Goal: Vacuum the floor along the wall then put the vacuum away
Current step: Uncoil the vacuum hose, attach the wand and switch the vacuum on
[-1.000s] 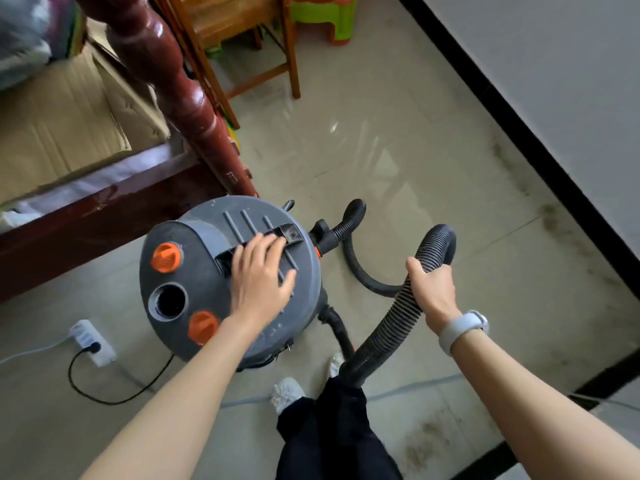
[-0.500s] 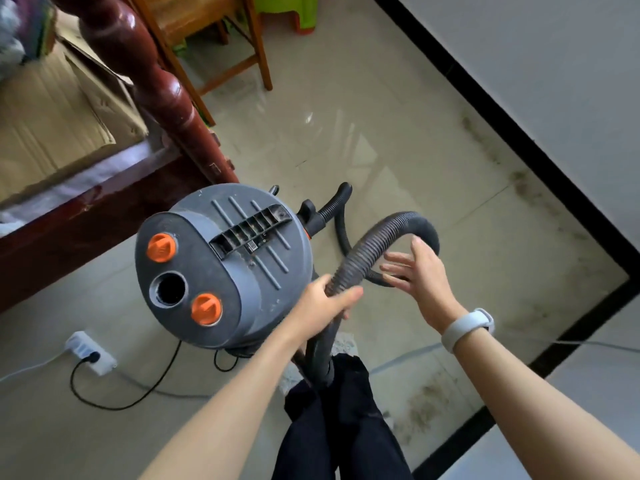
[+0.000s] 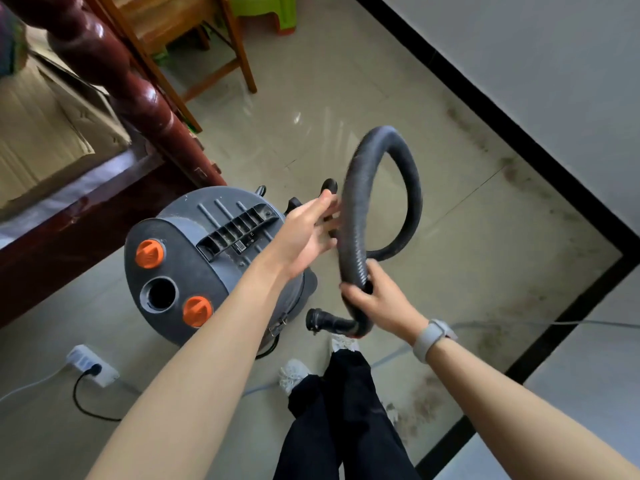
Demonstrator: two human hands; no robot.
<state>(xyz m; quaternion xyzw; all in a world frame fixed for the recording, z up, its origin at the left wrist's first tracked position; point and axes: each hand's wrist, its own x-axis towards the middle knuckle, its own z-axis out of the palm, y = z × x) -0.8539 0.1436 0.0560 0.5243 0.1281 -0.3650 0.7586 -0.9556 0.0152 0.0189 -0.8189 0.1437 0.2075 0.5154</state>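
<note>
1. Vacuum canister stood on floor beside bed frame; likely heavy; top handle suits lifting.
2. Left hand spread open, touching hose.
3. Right hand clamped hose's lower loop; ribbed, flexible, springy.

The right hand grips the hose low on its loop. Left of the grip, the vacuum body blocks the way, and the open left hand is just beside the hose. Above the grip the loop encloses free space. Right of the grip the floor is bare up to the wall. Below the grip are the person's legs.
</note>
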